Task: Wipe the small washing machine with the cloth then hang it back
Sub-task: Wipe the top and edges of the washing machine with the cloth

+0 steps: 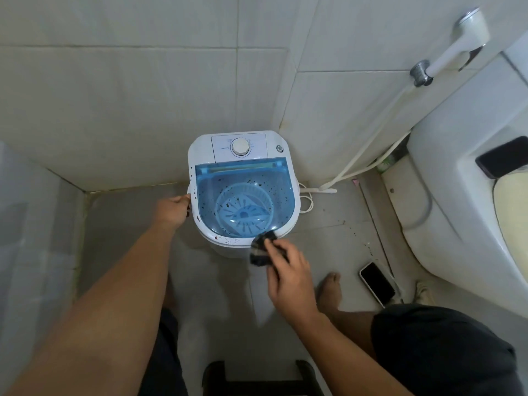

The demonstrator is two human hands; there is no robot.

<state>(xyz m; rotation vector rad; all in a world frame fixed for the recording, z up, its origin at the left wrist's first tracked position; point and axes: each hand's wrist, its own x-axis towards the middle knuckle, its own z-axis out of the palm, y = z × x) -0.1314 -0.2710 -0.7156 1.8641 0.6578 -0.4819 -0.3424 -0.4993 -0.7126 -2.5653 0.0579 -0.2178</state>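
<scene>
The small white plastic washing machine with a translucent blue lid (243, 192) stands on the tiled floor in the wall corner, with the left hand (173, 210) curled against its left rim to steady it. The right hand (288, 277) is clenched on the bunched dark cloth with pale stripes (261, 250), pressed at the near right edge of the lid. Risk one: dark specks cover the lid and front rim, and a dry, balled cloth would likely smear them rather than lift them. Risk two: a hard sideways stroke could shift the light machine if the bracing hand slips. Risk three: the black-screened phone (377, 284) lies on the floor just beside the bare foot (easily stepped on or splashed). Print around the white round dial (240, 146) is too small to read; no brand is legible.
</scene>
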